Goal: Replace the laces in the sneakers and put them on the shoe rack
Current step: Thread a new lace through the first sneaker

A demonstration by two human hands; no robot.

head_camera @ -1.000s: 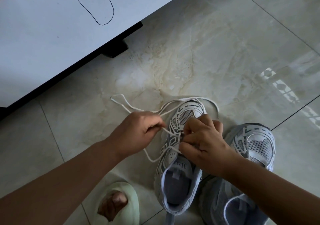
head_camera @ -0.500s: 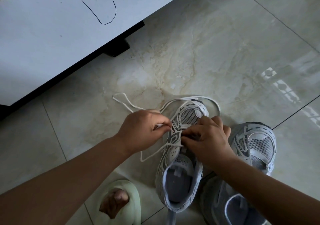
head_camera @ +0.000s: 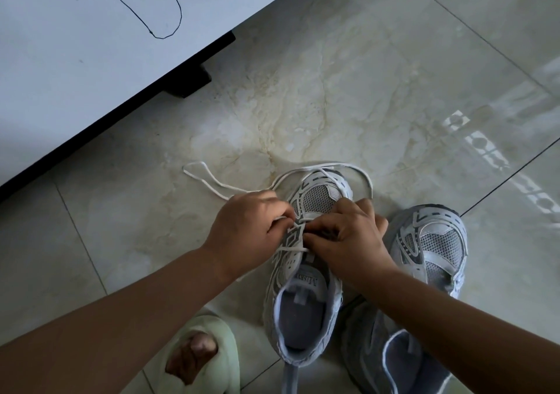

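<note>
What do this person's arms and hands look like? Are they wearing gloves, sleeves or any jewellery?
Both hands, the left hand and the right hand, are bare, with no gloves. No ring, watch or bracelet shows. Both forearms are bare too, with no sleeve reaching into view. The only thing seen worn is a pale green open-toed slipper on one foot.

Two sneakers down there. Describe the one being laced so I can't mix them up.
Below the white cabinet, on the marble floor tile, two grey-and-white mesh sneakers stand side by side. It is the sneaker under both hands, with a white lace trailing from it; the neighbouring sneaker is untouched.
</note>
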